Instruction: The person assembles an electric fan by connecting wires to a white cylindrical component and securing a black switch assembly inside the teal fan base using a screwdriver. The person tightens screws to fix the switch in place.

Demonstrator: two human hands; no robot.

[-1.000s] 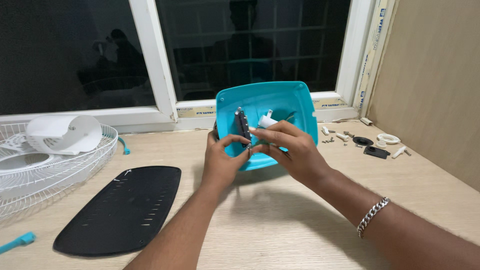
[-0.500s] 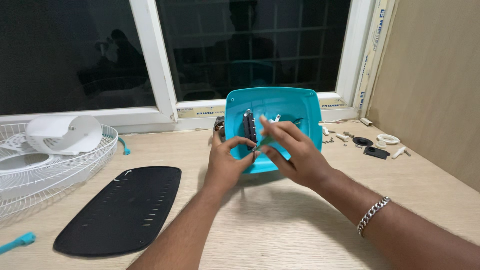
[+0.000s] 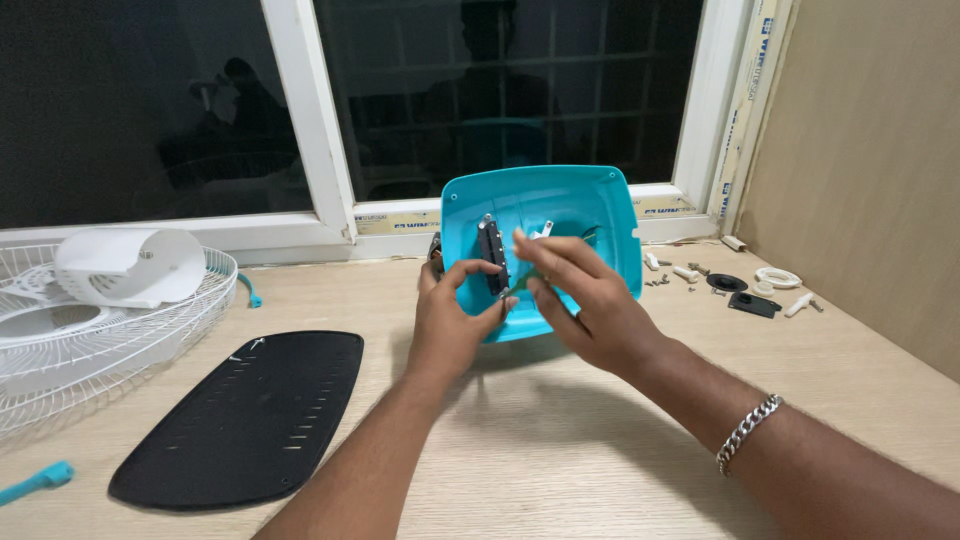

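A turquoise plastic housing [image 3: 580, 205], tilted up with its hollow inside facing me, stands on the wooden table near the window. A narrow black part [image 3: 490, 250] and thin wires sit inside it. My left hand [image 3: 450, 320] grips the housing's left lower edge, thumb inside by the black part. My right hand [image 3: 585, 300] reaches into the hollow with fingers pinched at a small piece beside the black part; what it pinches is too small to tell.
A flat black plate [image 3: 240, 415] lies at the left front. A white wire fan guard [image 3: 100, 320] with a white fan piece [image 3: 125, 265] sits far left. Screws and small black and white parts [image 3: 740, 285] lie at the right. A turquoise piece [image 3: 40, 482] lies bottom left.
The housing has been tipped more upright and shifted slightly right. My right hand's fingers have moved deeper into the hollow beside the black part.
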